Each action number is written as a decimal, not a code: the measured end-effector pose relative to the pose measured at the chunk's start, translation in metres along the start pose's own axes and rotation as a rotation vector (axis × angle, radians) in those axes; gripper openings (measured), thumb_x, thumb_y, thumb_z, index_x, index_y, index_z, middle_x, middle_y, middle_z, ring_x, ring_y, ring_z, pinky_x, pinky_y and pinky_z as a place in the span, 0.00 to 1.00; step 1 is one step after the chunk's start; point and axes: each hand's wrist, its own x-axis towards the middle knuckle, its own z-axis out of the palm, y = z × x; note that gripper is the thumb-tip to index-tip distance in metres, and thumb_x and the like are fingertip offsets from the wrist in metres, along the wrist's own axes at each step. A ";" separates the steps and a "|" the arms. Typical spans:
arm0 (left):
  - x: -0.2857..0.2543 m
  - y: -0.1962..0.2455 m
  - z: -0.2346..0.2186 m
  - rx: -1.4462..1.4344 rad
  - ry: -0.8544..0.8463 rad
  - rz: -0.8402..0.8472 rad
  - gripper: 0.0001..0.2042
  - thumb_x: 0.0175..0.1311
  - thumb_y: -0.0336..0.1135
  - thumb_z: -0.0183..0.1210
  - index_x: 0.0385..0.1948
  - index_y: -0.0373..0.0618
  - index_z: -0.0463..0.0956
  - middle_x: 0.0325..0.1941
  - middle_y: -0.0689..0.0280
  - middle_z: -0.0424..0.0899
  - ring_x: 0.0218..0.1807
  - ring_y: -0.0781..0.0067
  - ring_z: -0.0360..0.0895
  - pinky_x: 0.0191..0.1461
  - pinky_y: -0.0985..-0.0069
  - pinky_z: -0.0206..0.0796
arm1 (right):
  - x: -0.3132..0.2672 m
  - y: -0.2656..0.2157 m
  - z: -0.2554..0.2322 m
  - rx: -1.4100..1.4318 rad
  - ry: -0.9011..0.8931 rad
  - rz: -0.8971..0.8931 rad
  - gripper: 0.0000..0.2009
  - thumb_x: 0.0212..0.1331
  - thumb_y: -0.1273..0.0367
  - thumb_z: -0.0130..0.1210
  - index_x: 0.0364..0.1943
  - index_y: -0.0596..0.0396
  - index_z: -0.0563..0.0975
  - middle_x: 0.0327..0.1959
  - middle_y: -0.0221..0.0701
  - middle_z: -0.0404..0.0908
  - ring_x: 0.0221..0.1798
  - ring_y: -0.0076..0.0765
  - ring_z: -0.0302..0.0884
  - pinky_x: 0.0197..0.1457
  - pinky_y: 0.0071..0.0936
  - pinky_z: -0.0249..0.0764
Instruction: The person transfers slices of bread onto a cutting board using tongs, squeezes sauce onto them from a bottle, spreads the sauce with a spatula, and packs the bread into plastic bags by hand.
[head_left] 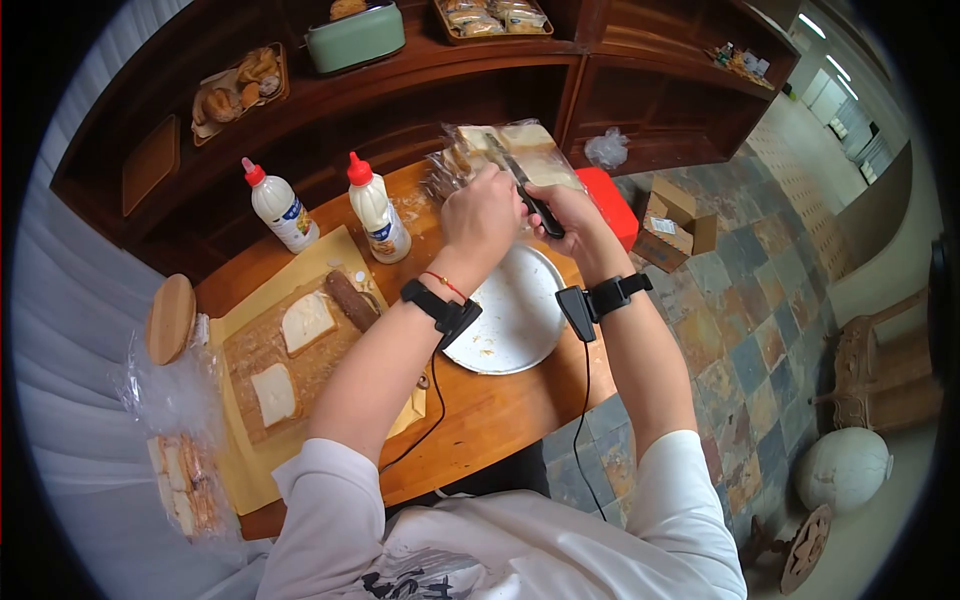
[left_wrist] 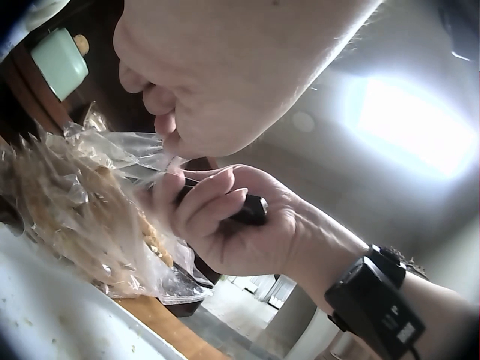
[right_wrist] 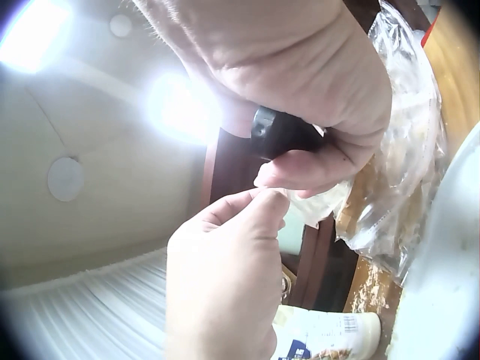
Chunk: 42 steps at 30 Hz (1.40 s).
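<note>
My right hand grips a knife by its black handle, its blade pointing away over a clear plastic bag of sliced bread. Close beside it, my left hand has its fingers curled. Its fingertips pinch the film of the bag, which is drawn up toward them in the left wrist view. From the right wrist, the fingertips of both hands meet just below the handle. Below the hands lies a round white plate with a few crumbs.
Two red-capped squeeze bottles stand at the left. Two bread slices and a dark brown roll lie on a wooden board. Right of the bag is a red box. A cardboard box sits on the tiled floor.
</note>
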 end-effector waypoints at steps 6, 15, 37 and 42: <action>-0.001 -0.004 0.000 0.012 -0.003 -0.012 0.07 0.69 0.37 0.60 0.35 0.44 0.82 0.43 0.58 0.84 0.39 0.48 0.86 0.43 0.55 0.79 | 0.012 0.003 -0.004 -0.051 0.002 0.014 0.08 0.76 0.68 0.49 0.40 0.56 0.75 0.25 0.30 0.80 0.21 0.23 0.76 0.23 0.20 0.75; 0.002 -0.011 -0.008 -0.174 0.023 -0.149 0.14 0.69 0.44 0.61 0.40 0.41 0.84 0.40 0.53 0.87 0.44 0.48 0.86 0.47 0.57 0.78 | -0.021 0.002 -0.027 -0.067 0.054 -0.073 0.09 0.73 0.70 0.51 0.42 0.63 0.78 0.28 0.37 0.84 0.22 0.25 0.77 0.24 0.21 0.78; 0.096 -0.090 0.057 -0.721 -0.142 -0.966 0.15 0.73 0.45 0.58 0.40 0.39 0.79 0.29 0.63 0.85 0.18 0.81 0.67 0.21 0.79 0.58 | -0.030 0.016 -0.052 -0.010 -0.029 -0.013 0.10 0.73 0.69 0.53 0.43 0.65 0.79 0.28 0.35 0.83 0.20 0.24 0.76 0.22 0.19 0.75; 0.108 -0.099 0.071 -0.779 -0.082 -1.031 0.09 0.69 0.36 0.59 0.38 0.37 0.79 0.29 0.61 0.84 0.23 0.77 0.76 0.25 0.77 0.65 | -0.036 0.016 -0.052 -0.032 -0.037 -0.018 0.11 0.74 0.69 0.52 0.43 0.65 0.78 0.27 0.35 0.82 0.20 0.24 0.75 0.22 0.20 0.74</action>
